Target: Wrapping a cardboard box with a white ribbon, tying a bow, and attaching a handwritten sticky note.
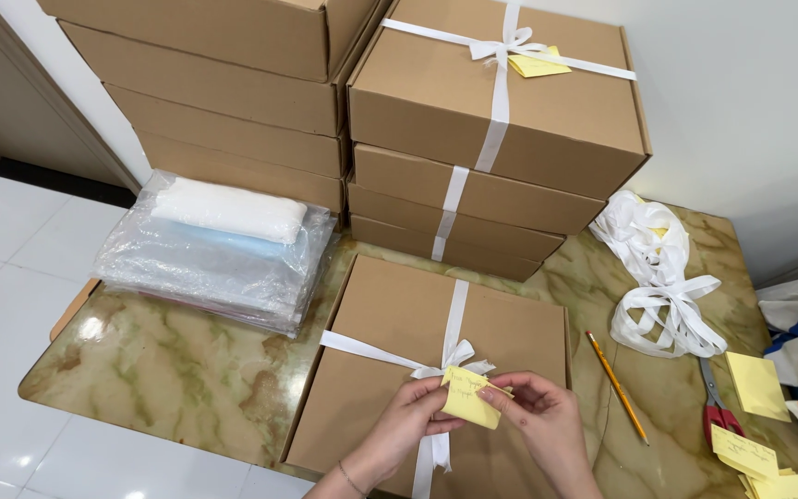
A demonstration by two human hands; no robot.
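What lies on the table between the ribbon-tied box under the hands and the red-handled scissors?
In the head view, a yellow pencil lies on the marble table between the box and scissors.

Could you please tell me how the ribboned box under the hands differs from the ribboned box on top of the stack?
The near box lies alone on the table; the stacked box tops other boxes. The near box's yellow note is held by both hands; the stacked box's note sits tucked under its bow. Both are brown, tied with white ribbon.

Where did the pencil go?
In the head view, the pencil lies on the marble table to the person's right, between the ribbon-tied cardboard box and the red-handled scissors, just below the pile of white ribbon.
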